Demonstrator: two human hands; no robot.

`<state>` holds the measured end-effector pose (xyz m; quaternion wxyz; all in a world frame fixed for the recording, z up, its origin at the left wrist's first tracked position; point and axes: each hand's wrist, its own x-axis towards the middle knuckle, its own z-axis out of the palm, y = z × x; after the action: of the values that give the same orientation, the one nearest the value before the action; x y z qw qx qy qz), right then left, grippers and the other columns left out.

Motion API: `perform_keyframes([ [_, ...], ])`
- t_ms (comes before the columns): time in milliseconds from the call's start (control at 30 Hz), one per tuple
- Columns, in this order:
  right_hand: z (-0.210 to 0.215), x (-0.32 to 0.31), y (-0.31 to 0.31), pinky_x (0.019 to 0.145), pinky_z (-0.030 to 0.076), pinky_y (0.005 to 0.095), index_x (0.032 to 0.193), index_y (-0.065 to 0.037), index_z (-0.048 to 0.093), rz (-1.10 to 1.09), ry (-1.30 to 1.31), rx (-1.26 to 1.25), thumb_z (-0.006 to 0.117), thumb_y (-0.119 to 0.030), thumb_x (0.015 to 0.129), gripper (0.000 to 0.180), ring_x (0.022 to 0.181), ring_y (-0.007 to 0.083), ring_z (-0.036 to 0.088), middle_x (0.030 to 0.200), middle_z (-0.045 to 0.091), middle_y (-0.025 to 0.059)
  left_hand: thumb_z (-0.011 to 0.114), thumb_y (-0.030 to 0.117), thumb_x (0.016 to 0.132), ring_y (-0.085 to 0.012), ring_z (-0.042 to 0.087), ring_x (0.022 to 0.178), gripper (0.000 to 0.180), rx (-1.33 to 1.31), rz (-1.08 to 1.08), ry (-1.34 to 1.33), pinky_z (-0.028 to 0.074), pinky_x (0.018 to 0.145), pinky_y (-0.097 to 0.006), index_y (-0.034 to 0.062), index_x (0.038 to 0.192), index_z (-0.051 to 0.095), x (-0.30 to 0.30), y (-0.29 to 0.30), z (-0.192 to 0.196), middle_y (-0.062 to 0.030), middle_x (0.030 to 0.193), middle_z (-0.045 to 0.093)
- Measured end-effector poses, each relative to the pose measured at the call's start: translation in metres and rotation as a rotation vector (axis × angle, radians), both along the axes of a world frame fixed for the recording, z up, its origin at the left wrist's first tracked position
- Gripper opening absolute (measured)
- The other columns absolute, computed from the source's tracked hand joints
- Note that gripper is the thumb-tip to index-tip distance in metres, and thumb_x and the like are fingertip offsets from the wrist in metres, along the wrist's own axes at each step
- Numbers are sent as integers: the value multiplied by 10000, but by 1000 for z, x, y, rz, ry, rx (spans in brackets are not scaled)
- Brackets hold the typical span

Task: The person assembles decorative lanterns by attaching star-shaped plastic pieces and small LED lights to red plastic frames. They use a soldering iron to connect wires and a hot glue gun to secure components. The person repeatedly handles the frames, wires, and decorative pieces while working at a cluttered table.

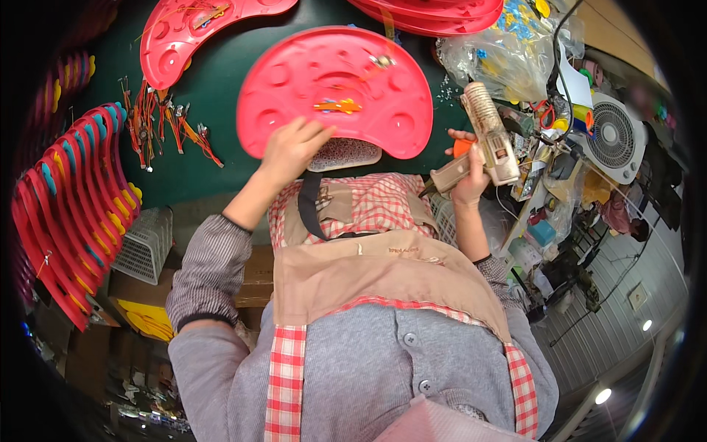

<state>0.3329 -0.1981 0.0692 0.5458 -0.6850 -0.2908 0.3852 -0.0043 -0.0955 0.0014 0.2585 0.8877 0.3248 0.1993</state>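
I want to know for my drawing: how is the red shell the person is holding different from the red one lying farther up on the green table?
The held red shell is gripped by the left hand near the apron; the other red shell lies untouched at the table's far side. The held one shows fully, a half-round; the far one is cut off by the picture's edge. The held one carries a small orange and blue piece; the far one has yellowish wires. Both are red moulded plastic with round dimples.
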Motion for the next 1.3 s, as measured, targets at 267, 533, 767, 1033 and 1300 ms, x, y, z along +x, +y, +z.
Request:
perform_keyframes([
  [267, -15, -55, 33, 881, 548, 353, 1278, 19, 607, 412, 143, -112, 651, -102, 983, 322, 979, 201, 709, 1082, 719, 109, 724, 94, 900, -312, 651, 1041, 273, -47, 183, -43, 530, 900, -419, 72, 1172, 732, -35, 34, 42, -128, 1154, 685],
  [533, -11, -67, 58, 831, 545, 316, 1090, 9, 694, 382, 33, -347, 750, -120, 929, 213, 877, 136, 691, 955, 733, 48, 748, 197, 918, -351, 639, 1101, 361, 240, 654, 164, 528, 934, -440, 84, 1254, 686, -127, 152, -16, -121, 1166, 672],
  [767, -14, -34, 60, 831, 559, 316, 1199, 24, 659, 378, -65, -523, 715, -89, 958, 272, 896, 147, 708, 1011, 733, 66, 719, 181, 928, -329, 675, 933, 254, 59, 487, 237, 555, 768, -432, 136, 1178, 725, -134, 210, -62, -62, 1062, 659],
  [1033, -23, -14, 9, 872, 534, 301, 1203, 4, 654, 307, -69, -536, 662, -133, 992, 252, 988, 169, 710, 970, 731, 91, 753, 87, 908, -306, 652, 779, 247, 49, 542, -108, 517, 704, -343, 0, 1138, 732, -121, 162, 18, -137, 868, 632],
  [1300, 14, -6, 1, 830, 520, 326, 1221, 36, 621, -41, 27, 28, 459, -232, 1055, 354, 1057, 225, 698, 1118, 721, 165, 713, 75, 806, -232, 628, 767, 385, 32, 20, -19, 538, 623, -391, 123, 1186, 747, 8, 20, 25, -51, 880, 627],
])
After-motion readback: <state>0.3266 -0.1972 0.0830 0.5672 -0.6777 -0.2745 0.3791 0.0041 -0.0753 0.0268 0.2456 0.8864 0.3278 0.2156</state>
